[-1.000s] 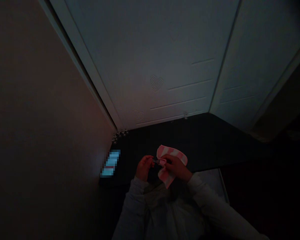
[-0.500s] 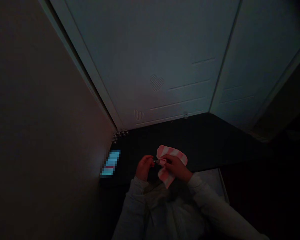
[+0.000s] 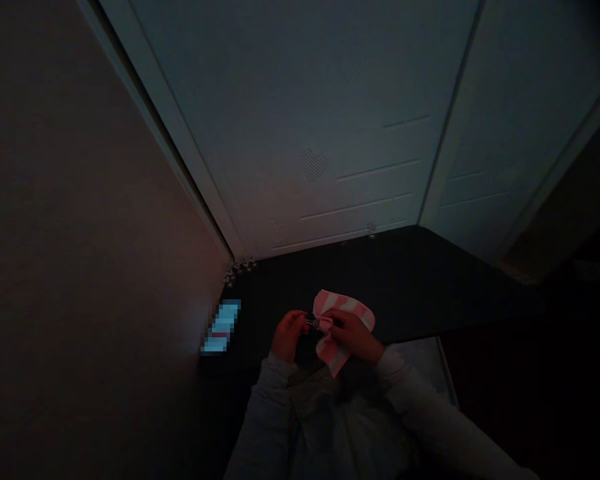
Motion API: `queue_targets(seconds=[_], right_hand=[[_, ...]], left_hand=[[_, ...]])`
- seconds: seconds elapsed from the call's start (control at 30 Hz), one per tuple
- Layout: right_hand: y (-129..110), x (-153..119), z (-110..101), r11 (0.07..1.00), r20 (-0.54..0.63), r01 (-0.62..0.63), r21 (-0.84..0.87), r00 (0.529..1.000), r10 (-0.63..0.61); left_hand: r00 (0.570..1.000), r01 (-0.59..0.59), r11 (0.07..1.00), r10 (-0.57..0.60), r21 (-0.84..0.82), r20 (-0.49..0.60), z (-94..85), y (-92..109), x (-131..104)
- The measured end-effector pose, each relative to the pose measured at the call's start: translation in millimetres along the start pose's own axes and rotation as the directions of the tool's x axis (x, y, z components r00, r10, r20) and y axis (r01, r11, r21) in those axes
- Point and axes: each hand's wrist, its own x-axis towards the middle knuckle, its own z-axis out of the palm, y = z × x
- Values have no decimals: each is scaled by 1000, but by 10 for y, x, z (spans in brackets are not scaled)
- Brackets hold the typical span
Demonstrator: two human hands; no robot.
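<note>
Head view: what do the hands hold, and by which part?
The right hand pinches the pink-and-white striped cloth at its bunched middle; the left hand holds a small shiny object by its left end.

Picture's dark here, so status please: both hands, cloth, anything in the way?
Left hand pinching small metallic item. Right hand gripping pink-striped cloth against it. Pixelated patch at left, clear of both hands.

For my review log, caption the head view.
Left fingers hold a metal piece, right fingers a striped cloth, above a dark table.
</note>
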Motion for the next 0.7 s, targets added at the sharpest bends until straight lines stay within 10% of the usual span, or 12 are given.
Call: queue_targets(seconds=[0.7], right_hand=[[20, -15, 4, 988, 29, 3, -152, 1000, 2]], left_hand=[[999, 24, 998, -27, -63, -36, 50, 82, -28]])
